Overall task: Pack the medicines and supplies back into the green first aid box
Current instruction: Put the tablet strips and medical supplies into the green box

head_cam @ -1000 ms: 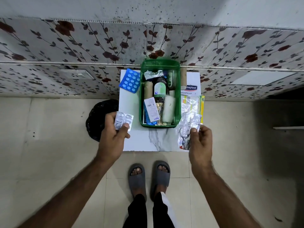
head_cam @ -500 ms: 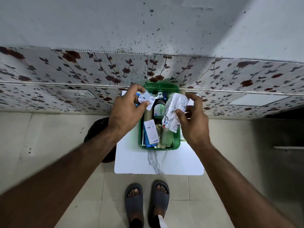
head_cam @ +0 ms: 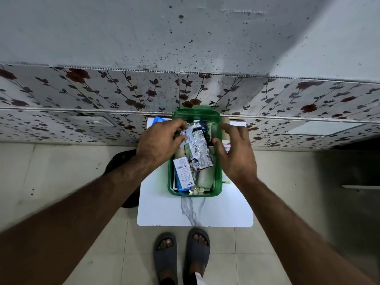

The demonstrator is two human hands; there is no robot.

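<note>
The green first aid box (head_cam: 195,194) stands on a small white marbled table (head_cam: 164,210), filled with bottles, a white carton (head_cam: 182,169) and a white roll (head_cam: 204,179). A crumpled silver foil strip pack (head_cam: 199,152) lies on top of the contents. My left hand (head_cam: 158,141) is over the box's left rim, its thumb and fingers pinched on a small blister strip (head_cam: 184,133). My right hand (head_cam: 236,155) hovers over the right rim with fingers spread, just beside the foil pack and holding nothing.
A blue blister pack (head_cam: 158,119) peeks out behind my left hand. A plaster box (head_cam: 227,147) and a cardboard roll (head_cam: 225,120) lie right of the green box. A floral wall rises directly behind. A black round object (head_cam: 121,163) sits on the floor left; my slippered feet (head_cam: 182,251) stand below.
Both hands lowered from the table's front into the box. The right hand let go of the foil pack, which now rests on the contents; the left still pinches the small strip.
</note>
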